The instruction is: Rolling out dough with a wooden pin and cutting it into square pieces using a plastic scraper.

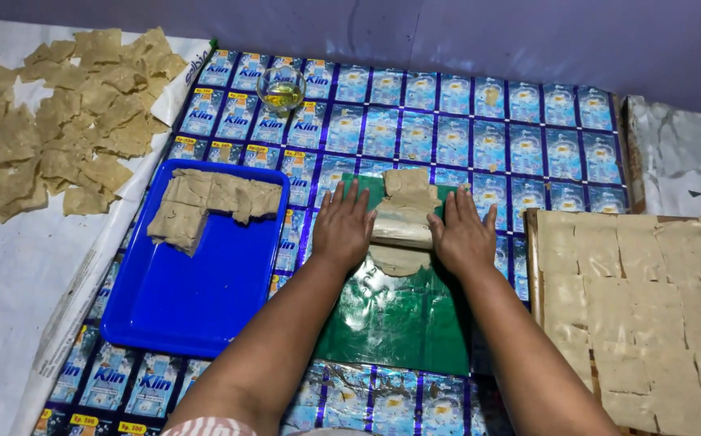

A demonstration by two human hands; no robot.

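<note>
Lying between the two hands, one roller (399,229) pressed one strip of dough (405,202) onto a green sheet (395,323). The left hand (342,228) and right hand (462,238) rested flat on its ends, fingers spread. Left of them sat one blue tray (197,299); beyond them stood one glass of oil (281,88).

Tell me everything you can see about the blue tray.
The blue tray is rectangular, with rounded corners and a low raised rim; it looks like glossy plastic. It lies flat on a mat of printed sachets, left of the green sheet and the left hand, which does not touch it. Flat beige dough pieces lie overlapping along its far end; the rest of its floor is bare.
</note>
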